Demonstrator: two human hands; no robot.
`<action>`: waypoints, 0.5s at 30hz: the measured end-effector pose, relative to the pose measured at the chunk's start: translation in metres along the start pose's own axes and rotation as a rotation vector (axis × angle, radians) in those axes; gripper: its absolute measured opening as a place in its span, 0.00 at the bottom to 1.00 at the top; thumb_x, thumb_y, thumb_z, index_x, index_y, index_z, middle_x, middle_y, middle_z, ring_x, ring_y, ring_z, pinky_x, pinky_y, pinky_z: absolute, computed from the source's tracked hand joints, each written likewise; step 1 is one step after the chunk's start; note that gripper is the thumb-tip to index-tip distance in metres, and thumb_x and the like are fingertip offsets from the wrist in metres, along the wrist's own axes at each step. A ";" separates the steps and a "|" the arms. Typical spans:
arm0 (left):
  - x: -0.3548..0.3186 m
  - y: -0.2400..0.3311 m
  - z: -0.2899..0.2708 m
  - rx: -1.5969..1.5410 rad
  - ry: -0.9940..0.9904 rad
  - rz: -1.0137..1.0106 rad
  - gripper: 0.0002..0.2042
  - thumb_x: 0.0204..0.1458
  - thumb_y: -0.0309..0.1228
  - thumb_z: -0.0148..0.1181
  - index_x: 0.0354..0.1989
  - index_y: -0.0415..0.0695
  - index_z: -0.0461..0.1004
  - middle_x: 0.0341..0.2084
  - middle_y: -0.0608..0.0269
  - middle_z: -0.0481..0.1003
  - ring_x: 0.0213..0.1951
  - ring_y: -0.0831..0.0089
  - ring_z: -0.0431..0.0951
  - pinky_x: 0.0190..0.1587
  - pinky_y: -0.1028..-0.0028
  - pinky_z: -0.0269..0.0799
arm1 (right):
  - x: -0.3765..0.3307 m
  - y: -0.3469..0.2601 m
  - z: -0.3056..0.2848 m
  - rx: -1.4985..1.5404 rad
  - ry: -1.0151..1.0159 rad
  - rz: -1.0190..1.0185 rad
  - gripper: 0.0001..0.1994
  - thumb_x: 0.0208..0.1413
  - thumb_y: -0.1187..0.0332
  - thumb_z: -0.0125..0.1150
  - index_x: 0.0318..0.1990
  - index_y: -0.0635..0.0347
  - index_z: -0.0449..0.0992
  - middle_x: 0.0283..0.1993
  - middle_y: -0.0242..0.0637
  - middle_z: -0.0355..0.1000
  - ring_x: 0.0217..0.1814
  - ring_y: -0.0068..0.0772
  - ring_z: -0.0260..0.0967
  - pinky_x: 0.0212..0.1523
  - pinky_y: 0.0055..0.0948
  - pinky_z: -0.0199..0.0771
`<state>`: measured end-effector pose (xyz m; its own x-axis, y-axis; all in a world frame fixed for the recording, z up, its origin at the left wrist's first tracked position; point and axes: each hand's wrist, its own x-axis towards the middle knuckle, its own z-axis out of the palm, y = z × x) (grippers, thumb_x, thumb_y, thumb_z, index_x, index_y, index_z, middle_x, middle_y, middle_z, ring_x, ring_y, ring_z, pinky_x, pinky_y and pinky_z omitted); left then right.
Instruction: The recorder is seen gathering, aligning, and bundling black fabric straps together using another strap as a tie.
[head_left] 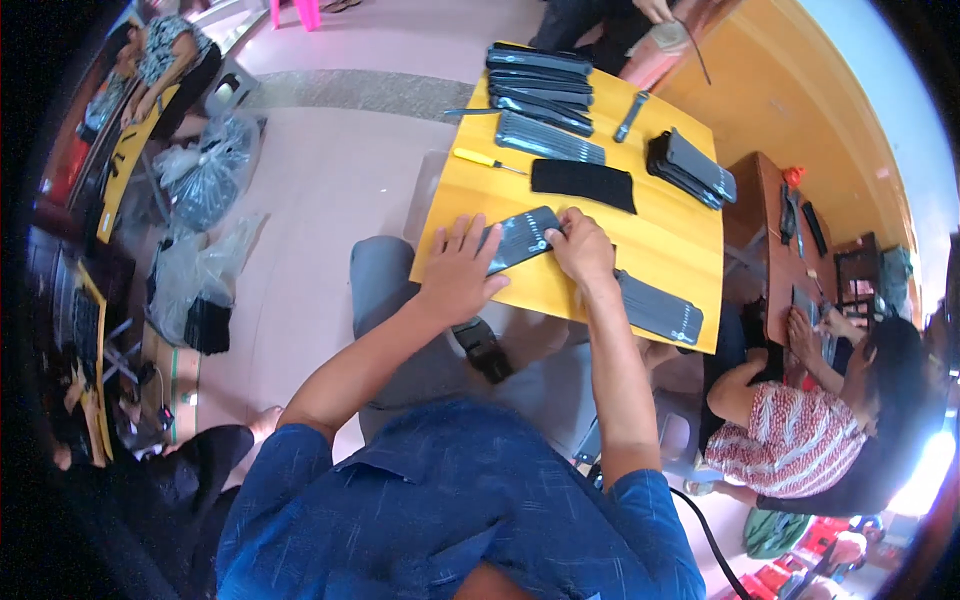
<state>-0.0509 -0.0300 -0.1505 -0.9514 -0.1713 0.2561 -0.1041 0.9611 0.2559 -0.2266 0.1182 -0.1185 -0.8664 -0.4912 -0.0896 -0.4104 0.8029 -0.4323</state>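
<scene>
A flat dark rectangular panel (522, 238) lies on the yellow table (660, 240) near its front edge. My left hand (458, 272) rests flat on the panel's near end, fingers spread. My right hand (582, 248) presses on its far right end with the fingers curled; whether they hold something small I cannot tell.
Stacks of similar dark panels (545, 85) sit at the table's far end, more at the right (690, 168) and near right (660, 308). A black cloth (583, 184), a yellow-handled screwdriver (485, 160) and a dark tool (631, 116) lie between. A person in a striped shirt (800, 440) works at right.
</scene>
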 end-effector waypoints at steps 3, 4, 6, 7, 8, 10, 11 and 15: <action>-0.002 -0.002 0.005 0.015 0.054 0.056 0.34 0.55 0.46 0.60 0.69 0.45 0.61 0.66 0.47 0.61 0.66 0.47 0.60 0.65 0.42 0.54 | -0.012 -0.005 0.004 -0.028 0.155 -0.077 0.18 0.52 0.61 0.68 0.48 0.54 0.73 0.50 0.47 0.73 0.48 0.54 0.75 0.47 0.51 0.76; -0.003 -0.003 0.007 0.025 0.058 0.041 0.33 0.55 0.45 0.60 0.68 0.45 0.62 0.65 0.47 0.62 0.66 0.47 0.61 0.65 0.43 0.55 | -0.020 -0.014 0.001 -0.057 0.196 -0.115 0.21 0.50 0.62 0.69 0.51 0.54 0.73 0.52 0.49 0.73 0.51 0.55 0.74 0.50 0.49 0.75; -0.003 -0.003 0.006 0.032 0.072 0.032 0.31 0.54 0.42 0.60 0.67 0.46 0.65 0.63 0.45 0.64 0.64 0.46 0.64 0.63 0.45 0.58 | -0.033 -0.026 0.001 -0.049 0.335 -0.265 0.26 0.46 0.65 0.71 0.55 0.56 0.73 0.55 0.52 0.71 0.56 0.56 0.71 0.55 0.48 0.72; -0.003 -0.003 0.003 0.034 0.071 0.061 0.31 0.54 0.42 0.60 0.67 0.46 0.65 0.63 0.45 0.64 0.64 0.46 0.64 0.63 0.45 0.58 | -0.040 -0.030 0.003 -0.009 0.436 -0.379 0.28 0.45 0.67 0.72 0.56 0.59 0.72 0.56 0.53 0.69 0.58 0.57 0.69 0.57 0.49 0.70; -0.004 -0.003 -0.001 0.028 0.079 0.079 0.31 0.54 0.42 0.61 0.67 0.46 0.65 0.63 0.45 0.64 0.63 0.46 0.64 0.63 0.46 0.59 | -0.048 -0.032 0.007 0.020 0.433 -0.413 0.28 0.44 0.69 0.71 0.57 0.59 0.72 0.56 0.52 0.69 0.60 0.56 0.67 0.61 0.50 0.66; -0.002 -0.004 -0.002 0.021 0.086 0.121 0.30 0.54 0.41 0.61 0.67 0.46 0.66 0.62 0.44 0.64 0.63 0.47 0.65 0.63 0.47 0.59 | -0.056 -0.028 0.022 0.021 0.422 -0.511 0.25 0.46 0.71 0.69 0.55 0.57 0.74 0.58 0.48 0.69 0.62 0.55 0.66 0.61 0.48 0.67; -0.001 -0.004 -0.002 0.009 0.066 0.104 0.32 0.53 0.41 0.63 0.67 0.46 0.65 0.61 0.44 0.65 0.62 0.47 0.65 0.62 0.49 0.60 | -0.057 -0.023 0.034 0.003 0.422 -0.536 0.24 0.46 0.71 0.69 0.54 0.56 0.74 0.59 0.47 0.69 0.63 0.55 0.65 0.62 0.47 0.66; 0.016 0.006 -0.022 -0.186 -0.088 -0.087 0.34 0.48 0.40 0.68 0.66 0.47 0.66 0.57 0.43 0.70 0.59 0.48 0.69 0.57 0.53 0.67 | -0.055 -0.013 0.049 0.078 0.390 -0.482 0.22 0.48 0.71 0.68 0.54 0.55 0.75 0.61 0.45 0.68 0.66 0.54 0.63 0.63 0.46 0.66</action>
<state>-0.0606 -0.0319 -0.1242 -0.9636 -0.2244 0.1452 -0.1394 0.8855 0.4432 -0.1601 0.1185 -0.1521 -0.6347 -0.6208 0.4602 -0.7722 0.4873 -0.4076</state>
